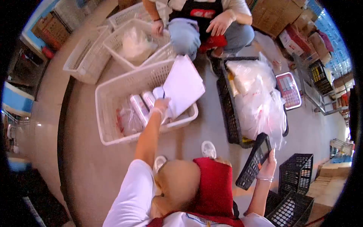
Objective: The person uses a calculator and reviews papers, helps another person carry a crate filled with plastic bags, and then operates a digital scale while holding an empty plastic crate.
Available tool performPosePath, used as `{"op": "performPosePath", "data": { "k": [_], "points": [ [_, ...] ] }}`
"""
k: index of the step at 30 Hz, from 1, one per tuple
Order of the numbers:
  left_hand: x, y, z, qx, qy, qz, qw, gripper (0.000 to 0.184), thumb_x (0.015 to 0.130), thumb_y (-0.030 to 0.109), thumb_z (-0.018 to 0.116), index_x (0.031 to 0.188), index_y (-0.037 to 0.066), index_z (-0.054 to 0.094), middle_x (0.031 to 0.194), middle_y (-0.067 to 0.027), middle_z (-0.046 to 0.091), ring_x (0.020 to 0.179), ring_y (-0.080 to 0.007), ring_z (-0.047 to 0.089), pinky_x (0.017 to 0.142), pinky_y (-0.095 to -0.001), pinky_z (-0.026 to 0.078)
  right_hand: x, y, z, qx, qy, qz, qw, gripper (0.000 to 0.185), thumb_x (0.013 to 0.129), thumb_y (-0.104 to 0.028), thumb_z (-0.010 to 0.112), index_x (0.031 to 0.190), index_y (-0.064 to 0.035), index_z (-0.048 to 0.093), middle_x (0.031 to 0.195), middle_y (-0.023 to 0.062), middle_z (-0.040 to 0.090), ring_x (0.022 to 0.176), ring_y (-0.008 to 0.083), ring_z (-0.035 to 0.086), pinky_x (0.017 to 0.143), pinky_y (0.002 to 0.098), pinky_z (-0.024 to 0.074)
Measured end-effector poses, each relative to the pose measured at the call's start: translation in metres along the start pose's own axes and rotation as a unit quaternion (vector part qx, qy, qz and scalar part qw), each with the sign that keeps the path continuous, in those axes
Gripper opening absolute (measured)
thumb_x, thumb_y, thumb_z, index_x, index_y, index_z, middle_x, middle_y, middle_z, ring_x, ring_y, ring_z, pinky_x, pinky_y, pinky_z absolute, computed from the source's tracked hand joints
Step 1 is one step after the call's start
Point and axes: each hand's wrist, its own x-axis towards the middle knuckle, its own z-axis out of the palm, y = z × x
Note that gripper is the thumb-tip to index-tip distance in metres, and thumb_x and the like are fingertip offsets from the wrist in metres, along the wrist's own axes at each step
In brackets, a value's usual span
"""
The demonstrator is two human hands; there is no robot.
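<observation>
My left hand (162, 104) is closed round a dark pen at the lower left edge of a stack of white paper (183, 85). The paper rests on the right part of a white basket (101, 113). Inside that basket lie white rolls or bottles (139, 108) and a clear plastic bag with reddish contents (128, 120). On the right, my right hand (269, 166) grips a black calculator (254, 162) by its side, tilted, near the front of a black crate (229, 113) filled with plastic bags (258, 102).
A person (211, 28) crouches across from me, beside white baskets (113, 41) at the back left. A red and white keypad device (288, 90) lies right of the black crate. Empty black crates (296, 174) stand at the lower right, cardboard boxes (276, 15) at the back right.
</observation>
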Motion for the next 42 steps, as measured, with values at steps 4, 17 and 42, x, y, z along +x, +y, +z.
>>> {"op": "performPosePath", "data": {
  "k": [4,17,42],
  "points": [
    [-0.014,0.011,-0.026,-0.432,-0.018,-0.070,0.899,0.022,0.081,0.028,0.059,0.078,0.007,0.054,0.066,-0.0065,0.057,0.057,-0.0182,0.058,0.049,-0.0297,0.046,0.010,0.004,0.026,0.021,-0.036,0.020,0.999,0.042,0.095,-0.036,0.041,0.112,0.0015,0.051,0.104,0.0101,0.059,0.088,0.0205,0.060,0.077,0.0359,0.0500],
    [0.022,-0.006,-0.008,-0.497,-0.033,-0.088,0.863,0.041,0.077,0.039,0.067,0.096,0.003,0.057,0.082,-0.0069,0.055,0.075,-0.0210,0.052,0.061,-0.0350,0.042,0.026,0.006,0.043,0.000,-0.070,0.026,0.997,0.044,0.095,-0.034,0.041,0.116,0.0037,0.050,0.109,0.0124,0.058,0.095,0.0224,0.058,0.084,0.0377,0.0472],
    [-0.521,0.123,0.069,-0.572,-0.449,-0.045,0.686,0.059,0.084,0.040,0.056,0.128,0.004,0.040,0.123,-0.0159,0.050,0.111,-0.0310,0.052,0.094,-0.0478,0.043,-0.121,-0.028,0.021,0.109,-0.277,-0.017,0.954,0.029,0.094,-0.025,0.046,0.106,-0.0028,0.059,0.092,0.0069,0.062,0.079,0.0147,0.059,0.073,0.0293,0.0495]
  ]
}}
